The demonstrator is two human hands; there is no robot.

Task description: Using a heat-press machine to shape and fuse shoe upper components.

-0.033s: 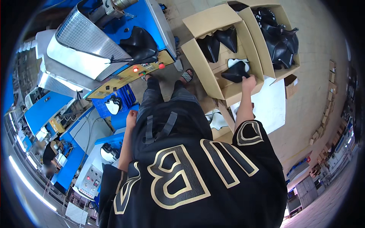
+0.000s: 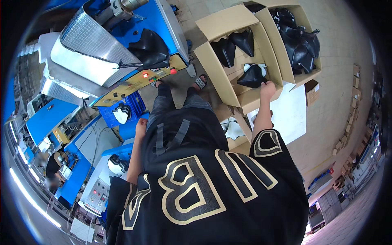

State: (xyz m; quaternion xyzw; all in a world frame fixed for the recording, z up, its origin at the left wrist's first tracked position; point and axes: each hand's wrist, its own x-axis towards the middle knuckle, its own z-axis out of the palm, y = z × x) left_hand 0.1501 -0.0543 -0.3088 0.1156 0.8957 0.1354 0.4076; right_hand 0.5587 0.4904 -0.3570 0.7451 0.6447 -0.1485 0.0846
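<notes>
My right hand (image 2: 268,90) reaches into an open cardboard box (image 2: 233,90). Its fingers are closed on the tip of a glossy black saddle-shaped piece (image 2: 252,76), whose white part shows behind it. Two more black pieces of this kind (image 2: 243,43) lie at the far end of the same box. My left hand (image 2: 141,128) hangs beside my left thigh with curled fingers, and nothing shows in it. Left of the box, a black moulded piece (image 2: 149,48) sits on a blue machine table (image 2: 163,24) under a mesh guard.
A second cardboard box (image 2: 267,24) stands right of the first, heaped with black pieces (image 2: 300,45). Red buttons (image 2: 173,71) line the machine's front. A blue crate (image 2: 136,104) holds black-and-white pieces. A white board (image 2: 292,116) lies at right.
The black piece in my right hand has turned slightly within the box, and its white part shows less. My left hand stays where it was.
</notes>
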